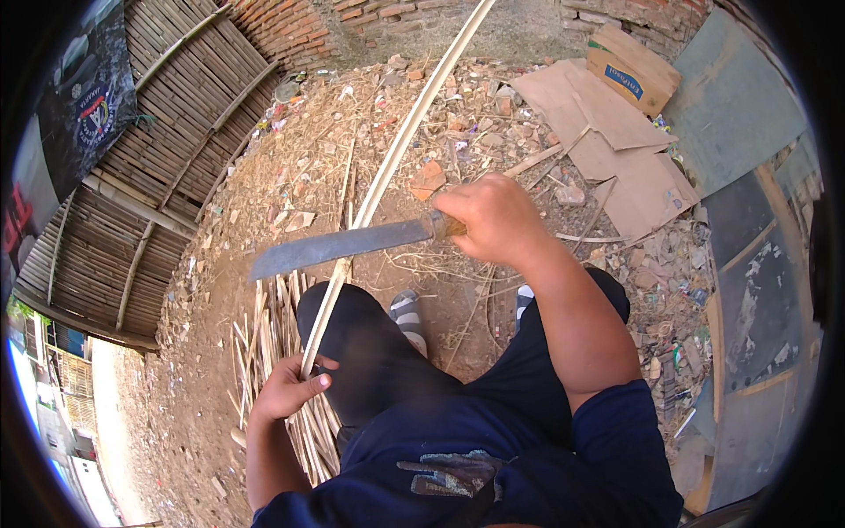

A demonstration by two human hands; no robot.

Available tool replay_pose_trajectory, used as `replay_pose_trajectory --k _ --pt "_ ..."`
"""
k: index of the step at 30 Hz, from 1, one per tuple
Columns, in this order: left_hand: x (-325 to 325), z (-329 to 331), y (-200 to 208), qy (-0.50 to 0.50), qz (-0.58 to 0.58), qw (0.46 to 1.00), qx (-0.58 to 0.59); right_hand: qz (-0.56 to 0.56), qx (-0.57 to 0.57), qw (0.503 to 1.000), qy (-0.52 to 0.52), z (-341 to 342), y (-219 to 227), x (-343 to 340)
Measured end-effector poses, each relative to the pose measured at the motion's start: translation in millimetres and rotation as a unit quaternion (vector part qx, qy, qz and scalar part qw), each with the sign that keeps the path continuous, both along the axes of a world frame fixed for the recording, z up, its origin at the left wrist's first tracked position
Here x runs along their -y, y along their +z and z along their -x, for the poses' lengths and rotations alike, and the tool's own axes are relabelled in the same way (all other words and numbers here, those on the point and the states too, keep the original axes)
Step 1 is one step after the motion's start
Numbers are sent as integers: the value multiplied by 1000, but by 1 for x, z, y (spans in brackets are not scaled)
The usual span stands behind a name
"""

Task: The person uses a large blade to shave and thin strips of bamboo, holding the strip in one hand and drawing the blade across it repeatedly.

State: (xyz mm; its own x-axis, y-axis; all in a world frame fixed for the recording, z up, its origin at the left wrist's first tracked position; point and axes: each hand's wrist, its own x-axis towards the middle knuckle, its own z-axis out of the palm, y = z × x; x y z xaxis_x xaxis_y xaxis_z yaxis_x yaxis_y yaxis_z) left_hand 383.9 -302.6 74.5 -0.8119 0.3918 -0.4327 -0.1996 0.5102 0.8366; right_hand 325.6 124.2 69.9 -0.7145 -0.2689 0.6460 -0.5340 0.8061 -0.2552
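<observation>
A long pale split bamboo strip (396, 150) runs slantwise from my lap up past the top edge of the head view. My left hand (290, 387) is closed round its lower end, beside my left knee. In my right hand (493, 218) is the wooden handle of a machete (343, 246), fingers wrapped round it. The broad grey blade points left and lies across the strip; whether its edge bites into the bamboo I cannot tell. Under and beside my left arm lies a pile of thin bamboo strips (282, 326) on the ground.
Bamboo slat panels (167, 167) stand at the left. Straw, rubble and a broken brick (429, 179) litter the dirt ahead. Flattened cardboard (607, 132) and a cardboard box (632, 70) lie far right, near grey boards (748, 290). A brick wall (378, 26) closes the back.
</observation>
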Motion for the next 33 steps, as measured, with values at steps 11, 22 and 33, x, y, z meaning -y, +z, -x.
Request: replay_pose_trajectory --k 11,22,33 --pt "-12 3 -11 -39 -112 987 109 11 -5 1000 12 1 -2 0" --pt "-37 9 -15 -40 -154 978 136 67 -1 996 -65 7 -5 -19" --pt "-43 11 -12 -45 -122 982 133 59 80 995 -33 6 -4 -16"
